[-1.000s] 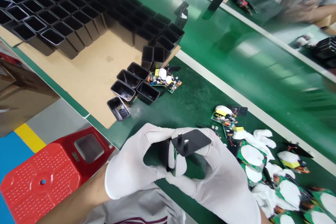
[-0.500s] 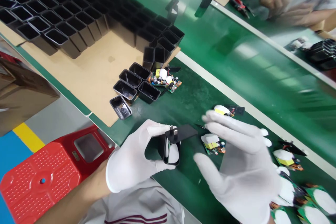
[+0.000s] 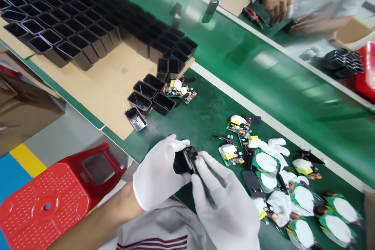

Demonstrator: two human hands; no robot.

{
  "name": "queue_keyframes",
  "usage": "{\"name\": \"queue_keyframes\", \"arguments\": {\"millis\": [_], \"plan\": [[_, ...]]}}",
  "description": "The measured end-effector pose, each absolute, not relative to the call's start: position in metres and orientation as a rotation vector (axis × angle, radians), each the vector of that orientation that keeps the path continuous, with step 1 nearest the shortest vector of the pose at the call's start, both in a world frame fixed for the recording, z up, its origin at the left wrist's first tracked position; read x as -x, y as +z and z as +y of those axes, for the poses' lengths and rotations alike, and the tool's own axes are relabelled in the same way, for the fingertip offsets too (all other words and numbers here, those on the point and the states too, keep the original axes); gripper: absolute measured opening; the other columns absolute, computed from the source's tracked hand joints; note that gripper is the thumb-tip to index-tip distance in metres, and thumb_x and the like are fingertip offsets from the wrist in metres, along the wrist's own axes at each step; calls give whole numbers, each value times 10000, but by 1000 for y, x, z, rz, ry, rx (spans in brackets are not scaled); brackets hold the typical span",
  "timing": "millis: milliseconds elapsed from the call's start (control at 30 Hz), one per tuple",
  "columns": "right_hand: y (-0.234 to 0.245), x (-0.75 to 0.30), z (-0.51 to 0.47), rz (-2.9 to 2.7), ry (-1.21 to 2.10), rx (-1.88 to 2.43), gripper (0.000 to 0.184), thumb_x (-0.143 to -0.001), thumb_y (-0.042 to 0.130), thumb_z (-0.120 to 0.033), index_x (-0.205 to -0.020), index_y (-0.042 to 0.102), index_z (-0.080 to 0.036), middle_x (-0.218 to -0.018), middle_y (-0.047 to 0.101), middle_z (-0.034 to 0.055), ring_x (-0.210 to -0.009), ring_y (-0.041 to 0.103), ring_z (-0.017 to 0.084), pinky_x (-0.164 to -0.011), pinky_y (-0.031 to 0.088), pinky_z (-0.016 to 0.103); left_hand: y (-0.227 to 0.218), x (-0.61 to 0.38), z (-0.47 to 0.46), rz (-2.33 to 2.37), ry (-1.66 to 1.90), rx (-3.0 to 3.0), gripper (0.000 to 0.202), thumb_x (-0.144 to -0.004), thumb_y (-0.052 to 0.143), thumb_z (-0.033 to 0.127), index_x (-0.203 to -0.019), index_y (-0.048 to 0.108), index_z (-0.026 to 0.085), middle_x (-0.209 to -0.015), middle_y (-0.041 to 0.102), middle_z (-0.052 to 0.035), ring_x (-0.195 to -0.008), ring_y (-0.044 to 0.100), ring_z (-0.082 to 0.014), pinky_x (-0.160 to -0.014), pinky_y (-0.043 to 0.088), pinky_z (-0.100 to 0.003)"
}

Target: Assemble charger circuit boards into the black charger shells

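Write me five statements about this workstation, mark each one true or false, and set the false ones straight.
1. The left hand and the right hand are both gloved in white. True.
2. The left hand has nothing in its grip. False: it holds a black plastic case.
3. A plastic stool stands beside the green workbench. True.
4. That stool is blue. False: it is red.
5. Red-handled pliers lie past the green conveyor belt, near a co-worker's hand. True.
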State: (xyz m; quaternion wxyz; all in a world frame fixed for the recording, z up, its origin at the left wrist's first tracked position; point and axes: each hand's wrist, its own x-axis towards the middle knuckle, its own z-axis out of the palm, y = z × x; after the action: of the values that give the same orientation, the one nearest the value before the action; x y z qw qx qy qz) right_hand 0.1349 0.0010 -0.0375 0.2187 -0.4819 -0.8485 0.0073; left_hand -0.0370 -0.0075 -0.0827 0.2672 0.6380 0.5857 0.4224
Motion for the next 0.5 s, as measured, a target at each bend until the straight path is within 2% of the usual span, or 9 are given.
{"name": "queue_keyframes", "arguments": {"millis": [67, 167, 267, 333, 500], "plan": [[-38, -130, -4, -2326, -37, 1306, 277, -1048, 613, -273, -1263, 762, -184, -1160, 826, 129, -914, 827, 272, -749, 708, 358, -87, 36, -8, 1592, 1167, -1772, 536, -778, 814, 132, -1266, 603, 206, -1289, 779, -99, -1291, 720, -333, -1153, 591, -526], [-37, -127, -9, -2160, 41, 1351, 249, -1018, 672, -206, -1254, 749, -223, -1127, 826, 87, -939, 822, 223, -832, 693, 324, -88, 35, -8, 1612, 1181, -1763, 548, -771, 846, 190, -1266, 612, 215, -1251, 781, -96, -1220, 746, -332, -1068, 633, -519], [-37, -127, -12, -1978, 210, 1434, 342, -964, 753, -277, -1299, 716, -221, -1187, 799, 98, -1070, 791, 253, -958, 671, 396, -81, 36, -7, 1624, 1138, -1647, 554, -762, 887, 234, -1256, 636, 232, -1207, 778, -67, -1128, 771, -282, -988, 657, -457], [-42, -127, -14, -1947, 273, 1506, 418, -935, 780, -353, -1317, 706, -200, -1229, 780, 126, -1120, 771, 291, -974, 666, 452, -75, 37, -6, 1645, 1069, -1517, 565, -755, 905, 231, -1256, 645, 265, -1205, 777, -27, -1090, 782, -246, -963, 660, -415], [-62, -118, -23, -1939, 206, 1566, 348, -981, 730, -310, -1318, 712, -223, -1327, 754, 137, -1151, 764, 303, -973, 648, 467, -67, 40, -5, 1650, 981, -1369, 527, -760, 915, 282, -1223, 664, 307, -1195, 791, 22, -1088, 792, -244, -937, 665, -397]]}}
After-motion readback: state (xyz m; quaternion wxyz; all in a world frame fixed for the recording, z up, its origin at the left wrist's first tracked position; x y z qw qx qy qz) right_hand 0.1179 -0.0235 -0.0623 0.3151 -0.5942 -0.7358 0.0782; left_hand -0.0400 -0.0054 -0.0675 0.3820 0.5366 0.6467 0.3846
